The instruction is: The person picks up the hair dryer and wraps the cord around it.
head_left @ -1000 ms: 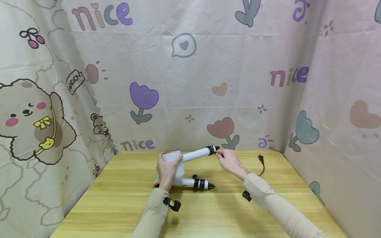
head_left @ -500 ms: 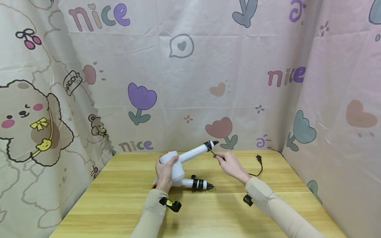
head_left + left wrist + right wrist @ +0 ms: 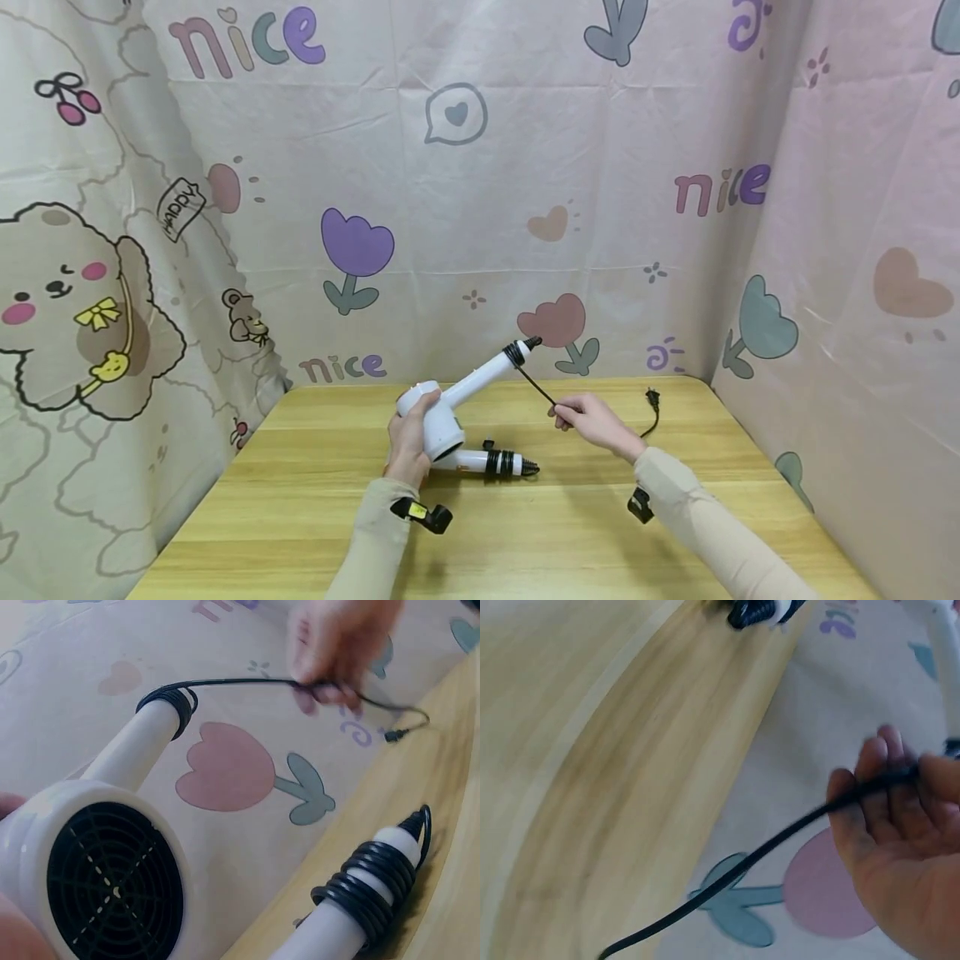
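My left hand (image 3: 409,437) grips the body of a white hair dryer (image 3: 478,380), raised over the table with its handle slanting up to the right. The dryer's dark round grille (image 3: 116,889) faces the left wrist camera. Black power cord (image 3: 514,355) is coiled round the handle's end, and a stretch of it runs taut to my right hand (image 3: 592,421), which pinches it between thumb and fingers. Beyond that hand the cord (image 3: 727,877) trails off to its plug (image 3: 652,398). A second white hair dryer (image 3: 472,461) lies on the table below, its own black cord (image 3: 375,881) wound round its handle.
The wooden table (image 3: 300,533) reaches back to a patterned curtain (image 3: 450,208), which also hangs at both sides. A small black plug (image 3: 489,445) shows just behind the lying dryer's handle.
My right hand has drawn the cord away from the handle, down and to the right, lengthening the free stretch. The held dryer has tilted, its handle end rising.
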The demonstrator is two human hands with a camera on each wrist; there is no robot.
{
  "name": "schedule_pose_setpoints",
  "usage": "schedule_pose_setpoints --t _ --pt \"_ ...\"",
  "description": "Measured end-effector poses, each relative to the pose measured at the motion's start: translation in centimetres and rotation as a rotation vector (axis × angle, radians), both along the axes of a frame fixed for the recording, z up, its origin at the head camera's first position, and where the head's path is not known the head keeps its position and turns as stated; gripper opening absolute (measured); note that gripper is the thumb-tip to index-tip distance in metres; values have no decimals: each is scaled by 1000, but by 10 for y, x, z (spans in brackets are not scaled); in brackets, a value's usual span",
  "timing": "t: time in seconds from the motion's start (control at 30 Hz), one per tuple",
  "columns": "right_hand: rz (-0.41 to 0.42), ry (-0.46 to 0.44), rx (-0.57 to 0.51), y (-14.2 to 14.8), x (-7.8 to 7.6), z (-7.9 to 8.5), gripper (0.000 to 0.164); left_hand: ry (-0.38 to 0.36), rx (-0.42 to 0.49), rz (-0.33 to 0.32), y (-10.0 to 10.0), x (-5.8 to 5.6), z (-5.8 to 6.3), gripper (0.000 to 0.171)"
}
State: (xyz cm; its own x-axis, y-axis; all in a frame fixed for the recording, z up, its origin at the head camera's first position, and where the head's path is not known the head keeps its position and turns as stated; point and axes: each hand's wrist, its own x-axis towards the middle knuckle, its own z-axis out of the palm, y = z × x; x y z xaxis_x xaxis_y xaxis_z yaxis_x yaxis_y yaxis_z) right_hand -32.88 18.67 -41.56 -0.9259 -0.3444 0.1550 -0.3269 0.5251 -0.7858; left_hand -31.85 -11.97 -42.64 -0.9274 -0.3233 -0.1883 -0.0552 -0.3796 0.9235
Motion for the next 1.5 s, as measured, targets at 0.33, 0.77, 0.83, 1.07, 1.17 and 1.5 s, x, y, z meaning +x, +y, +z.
schedule_pose_setpoints --t 0.33,0.77,0.83,1.07,1.17,1.5 --pt "-19 -173 14 38 -18 -11 27 25 31 -42 1 2 3 73" --pt "-53 -263 4 27 -20 -25 30 23 120 -231 2 4 -1 62" --pt "-40 -283 -17 27 -19 -25 33 16 130 -246 2 5 -2 61" --pt "-229 -172 26 34 -24 -19 30 -9 112 -390 5 8 -2 60" --pt "-299 -95 55 34 -27 -9 26 -28 73 -454 4 8 -3 62" --pt "-392 148 83 28 -28 18 21 -3 -128 -543 1 9 -8 67"
